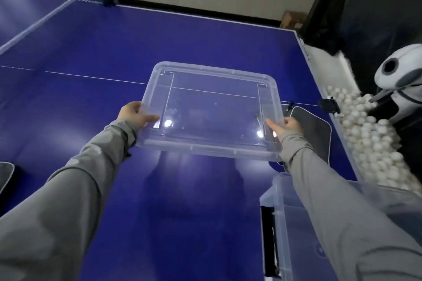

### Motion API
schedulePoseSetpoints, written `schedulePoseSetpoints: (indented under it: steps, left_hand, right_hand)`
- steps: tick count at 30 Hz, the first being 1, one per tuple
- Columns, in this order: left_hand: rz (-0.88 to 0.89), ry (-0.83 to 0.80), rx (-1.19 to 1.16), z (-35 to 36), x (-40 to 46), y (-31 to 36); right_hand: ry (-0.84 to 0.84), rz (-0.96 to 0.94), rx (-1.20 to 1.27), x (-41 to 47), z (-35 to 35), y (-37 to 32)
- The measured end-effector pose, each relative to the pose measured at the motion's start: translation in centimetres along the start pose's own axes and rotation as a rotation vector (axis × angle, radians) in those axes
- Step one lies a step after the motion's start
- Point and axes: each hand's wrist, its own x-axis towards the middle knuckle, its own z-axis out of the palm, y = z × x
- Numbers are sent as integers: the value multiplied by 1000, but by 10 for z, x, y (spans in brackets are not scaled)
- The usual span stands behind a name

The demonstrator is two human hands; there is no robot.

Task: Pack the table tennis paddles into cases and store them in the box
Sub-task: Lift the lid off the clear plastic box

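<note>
A clear plastic box lid [212, 109] hangs just above the blue table tennis table [91, 52], held level by both hands. My left hand [133, 115] grips its left edge, thumb on top. My right hand [286, 126] grips the right edge the same way. The clear plastic box [280, 223] stands at the lower right, partly hidden by my right sleeve. A dark grey paddle case [315, 130] lies on the table just right of the lid. Another grey case [5, 175] shows at the left edge. No paddle is visible.
The net [45, 16] crosses the table at the far left. Off the table's right edge, a tray holds several white balls [365, 143] beside a white ball machine [399, 73]. A small black clip [328, 105] sits on that edge.
</note>
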Motion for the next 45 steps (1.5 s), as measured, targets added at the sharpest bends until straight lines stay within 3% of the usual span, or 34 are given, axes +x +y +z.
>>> schedulePoseSetpoints:
  steps: [7, 13, 18, 29, 36, 45]
  left_hand:
    - [-52, -49, 55, 7, 68, -44]
    - [-17, -65, 104, 34, 109, -77]
    - [-88, -34, 262, 53, 135, -116]
    - [-143, 8, 398, 62, 145, -152]
    - [-58, 32, 463, 68, 136, -157]
    - [-28, -64, 531, 55, 132, -154]
  right_hand:
    - [-86, 77, -166, 24, 65, -3]
    - [-71, 73, -294, 47, 107, 23]
    - [-23, 35, -352, 58, 135, 53]
    - [9, -4, -446, 63, 167, 73]
    - [50, -41, -572, 55, 174, 83]
    - [-19, 10, -405, 37, 163, 84]
